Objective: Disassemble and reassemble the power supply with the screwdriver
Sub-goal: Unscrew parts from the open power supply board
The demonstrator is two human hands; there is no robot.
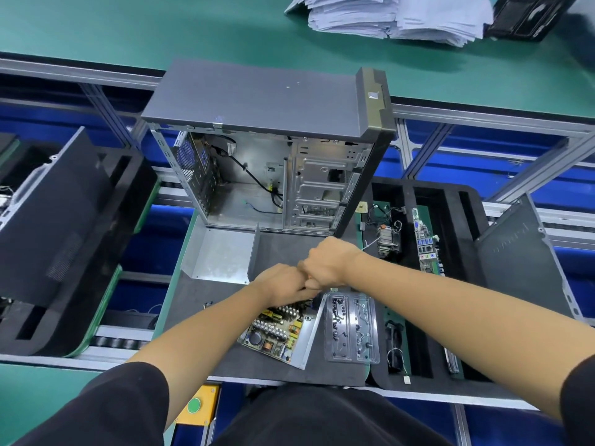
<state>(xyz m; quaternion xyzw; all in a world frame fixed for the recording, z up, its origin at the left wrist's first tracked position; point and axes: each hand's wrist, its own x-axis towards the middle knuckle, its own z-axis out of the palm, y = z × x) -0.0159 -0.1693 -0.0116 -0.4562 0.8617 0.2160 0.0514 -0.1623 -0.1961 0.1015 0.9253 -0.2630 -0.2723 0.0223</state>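
I see the power supply [277, 329] open just below my hands, its cover [222, 255] off beyond them. My right hand [328, 268] is fisted, seemingly around the screwdriver; my left hand [283, 284] pinches alongside. Reassembly remains.

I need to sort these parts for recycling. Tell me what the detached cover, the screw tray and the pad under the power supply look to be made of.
Detached cover: bare sheet metal, likely steel or aluminium; dull silver, thin, sharply folded.
Screw tray: clear moulded plastic; the dark surface shows through and its ridges glint.
Pad: matte dark grey, without shine; probably foam or rubber, hard to tell which.
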